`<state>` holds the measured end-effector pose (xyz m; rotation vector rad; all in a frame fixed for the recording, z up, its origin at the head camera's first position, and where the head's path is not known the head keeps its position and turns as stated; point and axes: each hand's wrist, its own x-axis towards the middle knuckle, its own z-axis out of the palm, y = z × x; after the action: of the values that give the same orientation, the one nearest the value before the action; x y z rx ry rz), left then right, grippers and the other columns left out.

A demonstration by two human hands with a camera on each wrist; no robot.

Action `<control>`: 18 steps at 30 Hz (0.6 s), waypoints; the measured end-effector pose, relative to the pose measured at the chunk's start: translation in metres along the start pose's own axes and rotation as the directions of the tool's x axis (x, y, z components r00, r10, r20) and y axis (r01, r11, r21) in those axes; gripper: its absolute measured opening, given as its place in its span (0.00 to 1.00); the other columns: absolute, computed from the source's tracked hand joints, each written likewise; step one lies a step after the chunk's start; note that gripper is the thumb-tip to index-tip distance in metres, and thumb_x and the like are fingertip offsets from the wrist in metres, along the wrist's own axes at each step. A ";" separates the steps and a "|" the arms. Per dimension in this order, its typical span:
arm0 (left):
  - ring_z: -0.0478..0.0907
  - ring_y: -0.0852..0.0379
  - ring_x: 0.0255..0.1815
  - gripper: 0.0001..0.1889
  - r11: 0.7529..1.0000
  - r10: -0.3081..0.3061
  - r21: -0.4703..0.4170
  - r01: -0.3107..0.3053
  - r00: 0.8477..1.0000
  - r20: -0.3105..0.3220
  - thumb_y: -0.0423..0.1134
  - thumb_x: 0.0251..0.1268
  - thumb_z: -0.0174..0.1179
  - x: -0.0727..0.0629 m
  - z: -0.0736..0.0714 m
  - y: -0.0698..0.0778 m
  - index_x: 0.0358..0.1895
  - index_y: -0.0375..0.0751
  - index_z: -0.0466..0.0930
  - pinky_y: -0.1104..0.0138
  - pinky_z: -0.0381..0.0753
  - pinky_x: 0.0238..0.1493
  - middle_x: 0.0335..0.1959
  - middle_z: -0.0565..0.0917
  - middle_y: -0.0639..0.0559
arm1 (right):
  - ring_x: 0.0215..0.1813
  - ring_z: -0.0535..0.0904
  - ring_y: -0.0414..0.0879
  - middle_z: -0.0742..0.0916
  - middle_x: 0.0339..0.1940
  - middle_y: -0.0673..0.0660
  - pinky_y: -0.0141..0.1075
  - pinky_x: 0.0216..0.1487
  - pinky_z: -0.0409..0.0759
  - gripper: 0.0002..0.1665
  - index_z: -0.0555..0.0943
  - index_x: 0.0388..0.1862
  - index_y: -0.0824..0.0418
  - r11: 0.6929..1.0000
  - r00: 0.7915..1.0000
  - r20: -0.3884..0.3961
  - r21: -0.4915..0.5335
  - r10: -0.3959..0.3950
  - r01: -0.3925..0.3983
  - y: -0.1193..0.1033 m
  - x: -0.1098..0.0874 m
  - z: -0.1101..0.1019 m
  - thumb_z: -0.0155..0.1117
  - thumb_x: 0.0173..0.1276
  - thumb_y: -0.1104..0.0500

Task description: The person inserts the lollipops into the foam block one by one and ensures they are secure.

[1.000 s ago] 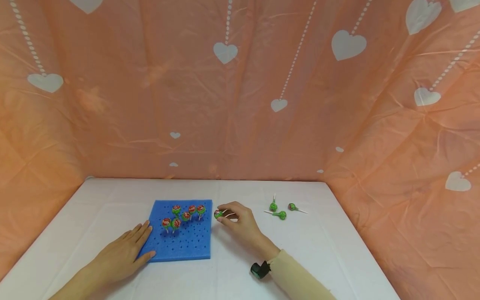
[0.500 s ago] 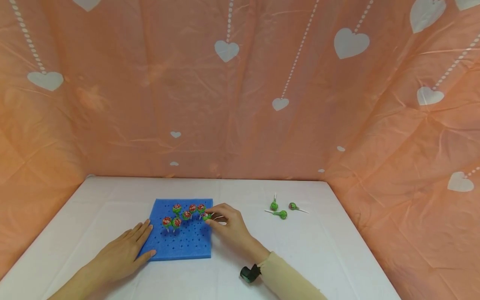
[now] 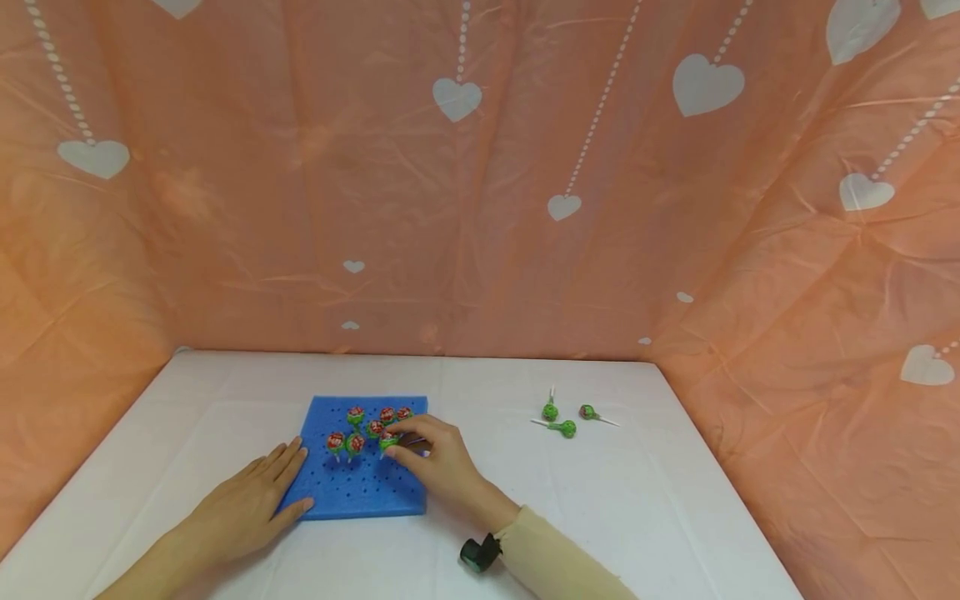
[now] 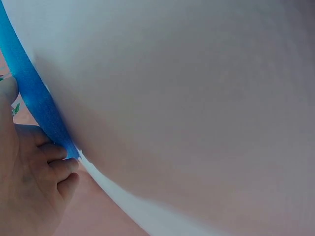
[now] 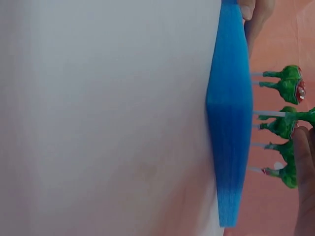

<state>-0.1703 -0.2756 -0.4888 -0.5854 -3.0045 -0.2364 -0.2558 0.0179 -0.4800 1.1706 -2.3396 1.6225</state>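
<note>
keeping the stick (image 5: 270,113) upright should help the right hand (image 3: 444,465), which pinches a lollipop (image 3: 387,441) over the foam board (image 3: 382,500); the left hand (image 3: 247,504), fingers extended, rests at the board's edge. the right wrist view shows the stick side-on; only the head view shows three loose lollipops (image 3: 567,429) on the desk (image 3: 637,500).

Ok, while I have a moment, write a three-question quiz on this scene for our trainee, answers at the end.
1. How many lollipops lie loose on the white table?
2. True or false: the left hand touches the left edge of the blue board.
3. The fingers of the right hand are on: A) the corner of the board; B) a lollipop; C) the opposite sleeve.

Key: 1. Three. 2. True. 3. B.
</note>
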 end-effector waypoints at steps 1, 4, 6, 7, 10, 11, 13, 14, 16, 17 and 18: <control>0.65 0.27 0.75 0.42 1.000 0.001 0.000 -0.001 1.000 0.000 0.59 0.75 0.59 0.000 0.000 0.000 0.71 0.21 0.69 0.38 0.68 0.73 0.74 0.69 0.26 | 0.52 0.87 0.43 0.88 0.53 0.56 0.34 0.53 0.88 0.17 0.85 0.58 0.61 1.000 1.000 0.001 0.004 0.000 0.000 -0.001 0.000 0.001 0.71 0.72 0.61; 0.65 0.27 0.75 0.42 1.000 0.003 0.002 -0.003 1.000 0.001 0.60 0.75 0.59 0.001 0.000 0.000 0.71 0.21 0.69 0.38 0.68 0.72 0.74 0.69 0.25 | 0.51 0.86 0.41 0.88 0.53 0.56 0.34 0.53 0.87 0.17 0.86 0.58 0.60 1.000 1.000 0.001 0.009 0.005 -0.005 -0.002 0.002 0.005 0.71 0.72 0.61; 0.65 0.27 0.75 0.42 1.000 0.004 0.007 -0.004 1.000 0.000 0.60 0.75 0.59 0.002 0.000 -0.001 0.71 0.21 0.69 0.37 0.69 0.72 0.74 0.69 0.25 | 0.51 0.86 0.40 0.88 0.52 0.55 0.32 0.52 0.87 0.16 0.86 0.57 0.60 1.000 1.000 -0.002 0.008 0.007 -0.007 -0.001 0.002 0.007 0.71 0.72 0.61; 0.66 0.27 0.75 0.42 1.000 0.005 0.010 -0.005 1.000 -0.001 0.60 0.74 0.59 0.002 0.000 -0.001 0.71 0.21 0.69 0.37 0.69 0.71 0.74 0.69 0.25 | 0.50 0.86 0.40 0.88 0.52 0.55 0.32 0.52 0.87 0.16 0.86 0.57 0.59 1.000 1.000 -0.002 0.008 0.008 -0.008 -0.001 0.003 0.008 0.71 0.72 0.61; 0.66 0.27 0.74 0.42 1.000 0.006 0.013 -0.006 1.000 -0.002 0.60 0.75 0.59 0.002 0.000 -0.002 0.71 0.21 0.69 0.37 0.69 0.72 0.74 0.69 0.25 | 0.50 0.85 0.39 0.88 0.52 0.54 0.30 0.52 0.87 0.16 0.86 0.57 0.59 1.000 1.000 0.001 0.007 0.012 -0.012 -0.002 0.003 0.010 0.71 0.72 0.61; 0.66 0.26 0.74 0.42 1.000 0.006 0.015 -0.006 1.000 -0.002 0.60 0.75 0.59 0.002 0.000 -0.002 0.71 0.21 0.69 0.37 0.69 0.72 0.74 0.69 0.25 | 0.50 0.85 0.40 0.88 0.52 0.54 0.30 0.51 0.87 0.16 0.86 0.57 0.59 1.000 1.000 0.001 0.006 0.014 -0.014 -0.002 0.003 0.011 0.71 0.72 0.61; 0.66 0.27 0.74 0.42 1.000 0.006 0.015 -0.006 1.000 0.000 0.60 0.75 0.59 0.002 0.000 -0.002 0.71 0.21 0.69 0.37 0.69 0.72 0.74 0.69 0.25 | 0.50 0.85 0.39 0.88 0.52 0.54 0.30 0.51 0.87 0.15 0.86 0.57 0.59 1.000 1.000 0.002 -0.002 0.020 -0.020 -0.003 0.003 0.012 0.71 0.72 0.61; 0.66 0.27 0.75 0.42 1.000 0.005 0.015 -0.005 1.000 0.002 0.60 0.75 0.59 0.002 0.001 -0.002 0.71 0.21 0.69 0.37 0.69 0.72 0.74 0.69 0.25 | 0.51 0.85 0.39 0.88 0.52 0.54 0.30 0.51 0.87 0.15 0.86 0.57 0.59 1.000 1.000 0.001 -0.007 0.024 -0.024 -0.003 0.003 0.012 0.71 0.72 0.61; 0.66 0.26 0.75 0.42 1.000 0.003 0.015 -0.004 1.000 0.003 0.61 0.75 0.59 0.002 0.001 -0.003 0.71 0.21 0.69 0.37 0.68 0.72 0.74 0.69 0.25 | 0.51 0.85 0.38 0.88 0.52 0.54 0.29 0.51 0.86 0.15 0.86 0.57 0.59 0.999 0.999 0.004 -0.019 0.034 -0.034 -0.004 0.003 0.013 0.71 0.73 0.60; 0.66 0.26 0.75 0.42 1.000 0.002 0.015 -0.002 1.000 0.005 0.61 0.75 0.59 0.002 0.001 -0.003 0.71 0.21 0.69 0.37 0.68 0.72 0.74 0.69 0.25 | 0.51 0.85 0.38 0.88 0.52 0.54 0.29 0.50 0.86 0.15 0.86 0.57 0.59 0.999 0.999 0.004 -0.026 0.037 -0.037 -0.004 0.004 0.013 0.71 0.73 0.60; 0.66 0.26 0.74 0.43 1.000 0.001 0.014 -0.001 1.000 0.006 0.61 0.75 0.59 0.002 0.001 -0.003 0.71 0.21 0.69 0.37 0.68 0.72 0.74 0.69 0.25 | 0.51 0.85 0.37 0.88 0.52 0.54 0.29 0.50 0.86 0.15 0.86 0.57 0.59 0.999 0.999 0.005 -0.032 0.040 -0.040 -0.003 0.004 0.014 0.71 0.73 0.60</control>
<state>-0.1733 -0.2771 -0.4898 -0.5872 -3.0095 -0.2136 -0.2517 0.0041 -0.4816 1.1316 -2.3984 1.5895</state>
